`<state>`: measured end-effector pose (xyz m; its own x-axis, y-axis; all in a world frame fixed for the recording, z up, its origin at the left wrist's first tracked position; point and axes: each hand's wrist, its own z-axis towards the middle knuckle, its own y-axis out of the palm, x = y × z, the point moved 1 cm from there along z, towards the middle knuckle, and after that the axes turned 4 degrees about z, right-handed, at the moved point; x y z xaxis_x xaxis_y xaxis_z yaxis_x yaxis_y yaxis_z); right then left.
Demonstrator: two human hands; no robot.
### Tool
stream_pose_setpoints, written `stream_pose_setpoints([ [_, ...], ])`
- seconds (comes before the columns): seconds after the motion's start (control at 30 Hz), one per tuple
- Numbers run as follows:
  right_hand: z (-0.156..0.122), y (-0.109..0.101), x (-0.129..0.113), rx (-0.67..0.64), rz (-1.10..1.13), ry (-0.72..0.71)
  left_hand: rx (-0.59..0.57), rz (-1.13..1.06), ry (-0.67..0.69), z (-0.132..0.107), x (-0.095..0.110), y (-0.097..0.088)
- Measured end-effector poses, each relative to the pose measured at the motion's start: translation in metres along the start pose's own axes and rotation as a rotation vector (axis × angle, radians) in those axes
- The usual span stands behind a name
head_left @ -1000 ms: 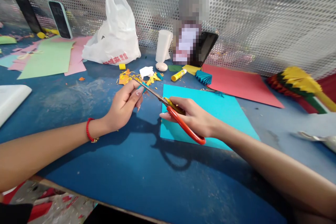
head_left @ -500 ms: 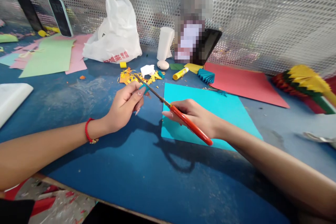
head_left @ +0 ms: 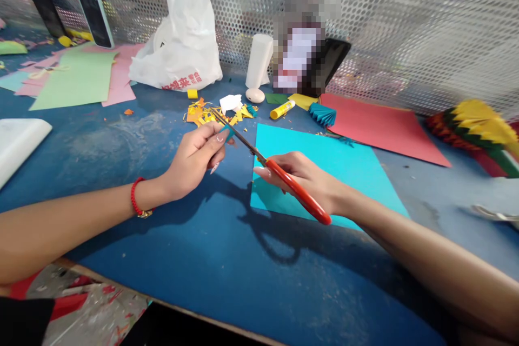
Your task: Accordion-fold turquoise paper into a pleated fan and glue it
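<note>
My right hand (head_left: 304,179) grips red-handled scissors (head_left: 284,179), whose blades point up and left toward my left hand. My left hand (head_left: 194,157) pinches a small teal paper piece (head_left: 227,131) at the scissor blades. Both hands hover above the blue table (head_left: 162,259). A cyan paper sheet (head_left: 344,165) lies flat under my right hand. Behind the blade tips sits a pile of yellow and orange paper scraps (head_left: 211,114).
A white plastic bag (head_left: 182,48), a white cylinder (head_left: 258,60), a yellow glue stick (head_left: 283,110), a teal folded fan (head_left: 323,114) and a red sheet (head_left: 377,127) lie behind. Green and pink sheets (head_left: 77,78) and two phones (head_left: 94,13) are at the left; a folded paper ornament (head_left: 474,127) at the right.
The scissor handles have come together, closing the blades on the teal piece. The view has shifted slightly; both hands stay in nearly the same place.
</note>
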<state>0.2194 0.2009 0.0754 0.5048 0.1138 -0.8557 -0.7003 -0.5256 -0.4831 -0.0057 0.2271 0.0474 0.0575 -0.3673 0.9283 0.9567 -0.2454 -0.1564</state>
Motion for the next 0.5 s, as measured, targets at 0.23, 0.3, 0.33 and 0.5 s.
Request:
stream_pose_setpoints([
  [0.23,0.002,-0.003,0.004,0.002,0.01,-0.027,0.027,-0.009,0.01,0.003,-0.003,0.0],
  [0.3,0.002,-0.004,0.003,0.005,-0.025,-0.045,0.036,-0.009,0.035,0.005,-0.004,-0.001],
  [0.33,0.002,-0.004,0.001,0.002,-0.05,-0.057,0.033,-0.009,0.052,0.006,-0.004,-0.001],
  [0.5,-0.003,-0.005,-0.011,-0.061,-0.148,-0.068,-0.073,-0.049,0.081,0.004,-0.002,0.0],
])
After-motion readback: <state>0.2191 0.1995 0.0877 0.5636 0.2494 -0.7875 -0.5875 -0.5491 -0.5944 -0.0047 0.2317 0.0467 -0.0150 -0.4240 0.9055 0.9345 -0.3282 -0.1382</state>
